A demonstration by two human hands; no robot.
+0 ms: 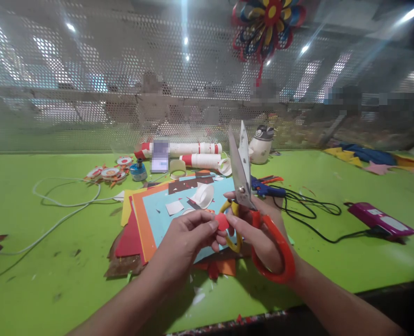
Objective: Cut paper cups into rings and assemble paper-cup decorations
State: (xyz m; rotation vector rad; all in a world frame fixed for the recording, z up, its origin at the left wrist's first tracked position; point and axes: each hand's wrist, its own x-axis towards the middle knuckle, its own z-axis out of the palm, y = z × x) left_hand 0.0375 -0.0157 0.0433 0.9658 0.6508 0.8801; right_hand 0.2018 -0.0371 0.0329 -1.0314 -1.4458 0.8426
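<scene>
Between finger and thumb, my left hand (194, 231) pinches a small rounded red paper piece (222, 222). My right hand (259, 233) has large scissors (242, 189) hooked on it, one orange handle loop and one yellow, blades pointing up and slightly apart. A fingertip of that hand touches the red piece's right edge. Below both hands lie stacked sheets of coloured paper (150, 205), light blue on top, with orange, yellow and red underneath. White and dark brown scraps and a curled white paper cup piece (204, 196) rest on the blue sheet.
Behind the papers lie stacked paper cups (199, 161), a phone (159, 158), a tape roll (178, 169) and a blue glue bottle (138, 171). A blue glue gun (268, 187) trails a black cable to a purple power strip (382, 219). A white cable (66, 217) loops at left.
</scene>
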